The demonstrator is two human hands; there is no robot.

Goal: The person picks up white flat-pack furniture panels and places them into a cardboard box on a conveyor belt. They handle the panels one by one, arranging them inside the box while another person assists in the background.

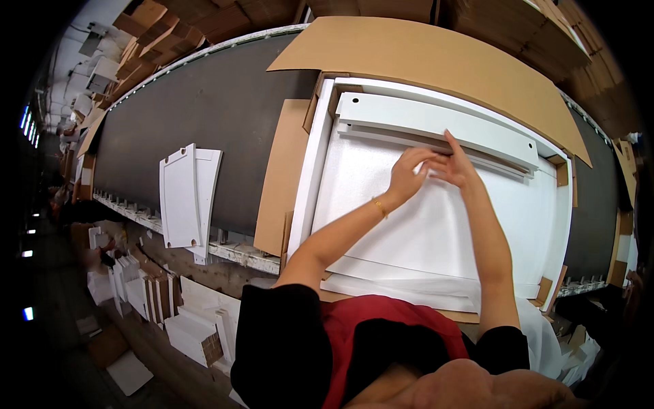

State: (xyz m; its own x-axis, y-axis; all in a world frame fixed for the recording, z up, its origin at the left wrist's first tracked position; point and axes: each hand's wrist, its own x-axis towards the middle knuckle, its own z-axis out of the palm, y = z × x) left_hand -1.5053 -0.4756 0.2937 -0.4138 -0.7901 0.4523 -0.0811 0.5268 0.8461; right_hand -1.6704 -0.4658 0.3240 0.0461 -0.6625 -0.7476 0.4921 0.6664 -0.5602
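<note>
- The left hand [407, 176] and the right hand [455, 167] meet at the upper middle of an open flat carton [300, 170] that lies on a dark conveyor belt [218, 116].
- Both hands work at a thin foam sheet [422, 225], which covers most of the carton's inside; they are at its far edge, just under a long white panel [436, 123].
- Left fingers [419, 158] are curled and pinch the far edge of the foam sheet; right fingers [451, 146] are stretched out and press flat at the same spot, though I cannot tell whether they grip the sheet or only hold it down.
- The white panel lies with its long axis left to right, dipping slightly toward the right end; a second narrow strip [409, 138] shows just below it, parallel and touching or nearly so.
- The foam sheet lies flat with its long side toward the person, and its near edge overhangs the carton's front.
- Risk, as a judgement: the foam sheet is thin and limp, so a hard pull at one pinched point could tear it or wrinkle it under the panel.
- Another risk: a tug toward the person could drag the narrow strip out of line with the panel, since nothing visible pins it.
- The raised cardboard flap [422, 61] behind the carton could fall forward onto the hands if the carton is jolted.
- Two white shaped boards [187, 198] lie well apart to the left on the belt.
</note>
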